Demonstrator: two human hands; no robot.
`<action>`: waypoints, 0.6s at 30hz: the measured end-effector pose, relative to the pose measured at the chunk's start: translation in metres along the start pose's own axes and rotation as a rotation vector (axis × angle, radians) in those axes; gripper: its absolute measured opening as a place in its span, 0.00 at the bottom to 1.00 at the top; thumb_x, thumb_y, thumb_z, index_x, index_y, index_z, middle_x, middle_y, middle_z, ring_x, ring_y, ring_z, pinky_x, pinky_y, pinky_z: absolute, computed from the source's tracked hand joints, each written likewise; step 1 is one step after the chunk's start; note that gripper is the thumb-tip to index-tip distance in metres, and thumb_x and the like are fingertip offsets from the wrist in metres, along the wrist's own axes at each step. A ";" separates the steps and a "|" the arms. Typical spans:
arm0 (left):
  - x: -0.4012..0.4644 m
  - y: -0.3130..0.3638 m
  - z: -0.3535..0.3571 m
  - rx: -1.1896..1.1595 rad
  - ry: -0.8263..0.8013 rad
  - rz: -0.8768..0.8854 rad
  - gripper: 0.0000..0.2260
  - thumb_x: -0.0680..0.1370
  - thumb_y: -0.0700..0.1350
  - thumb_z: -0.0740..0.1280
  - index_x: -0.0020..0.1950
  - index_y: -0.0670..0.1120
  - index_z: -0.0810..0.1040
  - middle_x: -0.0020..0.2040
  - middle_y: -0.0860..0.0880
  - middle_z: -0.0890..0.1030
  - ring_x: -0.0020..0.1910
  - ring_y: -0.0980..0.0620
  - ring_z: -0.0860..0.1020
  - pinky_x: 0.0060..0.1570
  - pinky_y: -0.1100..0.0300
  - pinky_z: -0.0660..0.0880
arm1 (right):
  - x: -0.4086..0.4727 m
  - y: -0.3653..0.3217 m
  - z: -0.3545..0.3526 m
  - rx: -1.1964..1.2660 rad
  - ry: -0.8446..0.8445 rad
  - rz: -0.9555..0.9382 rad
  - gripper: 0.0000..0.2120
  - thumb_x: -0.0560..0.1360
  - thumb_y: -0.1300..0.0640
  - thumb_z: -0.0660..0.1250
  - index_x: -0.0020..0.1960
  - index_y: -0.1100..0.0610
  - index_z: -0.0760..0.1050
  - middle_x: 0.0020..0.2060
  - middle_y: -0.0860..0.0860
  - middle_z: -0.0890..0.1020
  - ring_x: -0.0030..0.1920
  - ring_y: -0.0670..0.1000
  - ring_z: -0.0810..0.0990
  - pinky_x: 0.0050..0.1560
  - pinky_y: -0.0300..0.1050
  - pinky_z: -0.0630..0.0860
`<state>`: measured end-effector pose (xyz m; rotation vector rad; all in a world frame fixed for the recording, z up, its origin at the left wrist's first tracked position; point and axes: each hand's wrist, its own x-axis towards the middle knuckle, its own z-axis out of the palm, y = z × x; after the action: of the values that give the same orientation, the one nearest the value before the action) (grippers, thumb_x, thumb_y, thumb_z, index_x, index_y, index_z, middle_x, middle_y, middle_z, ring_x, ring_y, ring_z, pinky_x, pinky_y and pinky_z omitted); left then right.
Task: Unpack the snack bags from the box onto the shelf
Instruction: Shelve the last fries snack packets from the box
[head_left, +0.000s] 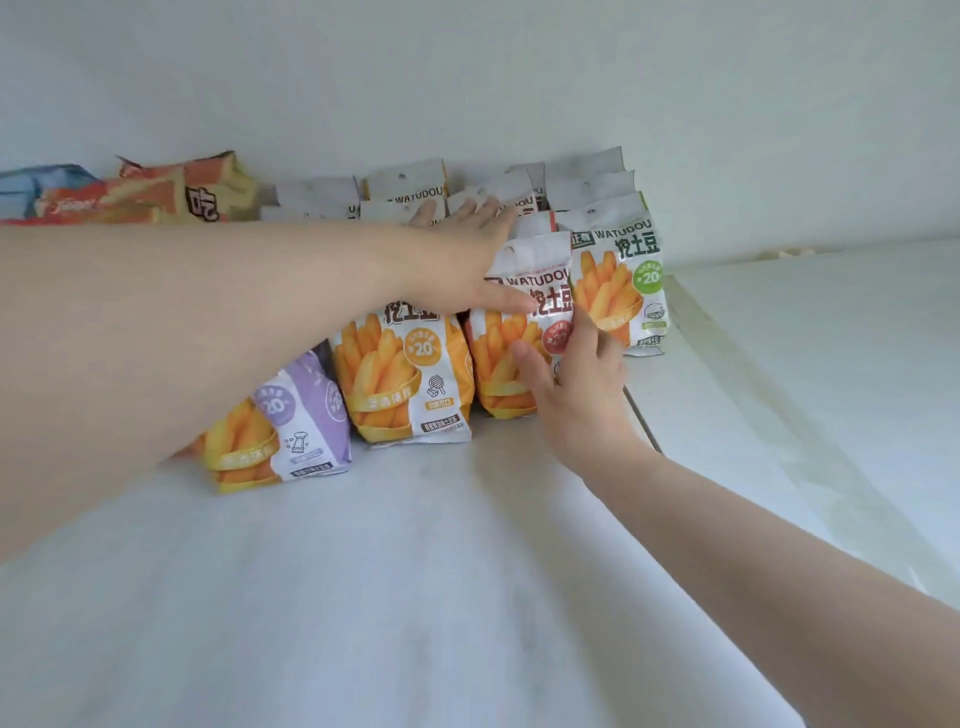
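Observation:
Several snack bags with pictures of fries stand in rows on the white shelf (395, 571). A red-badged bag (511, 358) stands in the front row between an orange-badged bag (410, 384) and a green-badged bag (623, 280). My left hand (457, 260) reaches over the row, fingers on the bag tops behind and thumb on the front of the red-badged bag near its top. My right hand (576, 395) touches that bag's lower right front with straight fingers. A purple bag (291, 421) stands at the left, partly hidden by my left forearm. No box is in view.
Orange and red snack packets (171, 192) and a blue one (36, 187) lie at the back left. The shelf's right edge (644, 410) meets a white side panel (831, 364). A white wall rises behind the bags.

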<state>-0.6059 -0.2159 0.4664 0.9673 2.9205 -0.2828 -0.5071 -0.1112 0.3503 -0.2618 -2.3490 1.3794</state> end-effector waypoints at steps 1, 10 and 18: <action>0.002 -0.003 0.004 0.025 0.020 0.003 0.48 0.72 0.70 0.56 0.78 0.45 0.37 0.79 0.45 0.39 0.78 0.48 0.41 0.75 0.43 0.38 | 0.004 0.000 0.003 -0.047 -0.007 0.008 0.35 0.80 0.48 0.63 0.79 0.56 0.49 0.71 0.57 0.61 0.72 0.57 0.59 0.64 0.40 0.53; -0.003 -0.012 0.025 0.115 0.274 -0.028 0.43 0.74 0.71 0.49 0.78 0.46 0.38 0.79 0.45 0.40 0.78 0.46 0.38 0.72 0.36 0.36 | 0.008 0.010 0.007 -0.101 0.025 -0.096 0.41 0.78 0.49 0.66 0.80 0.57 0.43 0.77 0.56 0.54 0.77 0.53 0.52 0.73 0.41 0.50; 0.007 -0.030 0.015 -0.081 0.382 -0.027 0.34 0.80 0.64 0.48 0.79 0.46 0.47 0.80 0.46 0.47 0.78 0.47 0.44 0.75 0.42 0.41 | 0.012 0.010 0.002 -0.129 0.137 -0.142 0.44 0.76 0.48 0.69 0.80 0.57 0.46 0.77 0.55 0.54 0.78 0.53 0.51 0.74 0.43 0.49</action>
<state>-0.6291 -0.2382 0.4559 1.0756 3.2545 0.0261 -0.5188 -0.1035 0.3440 -0.2136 -2.2978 1.1112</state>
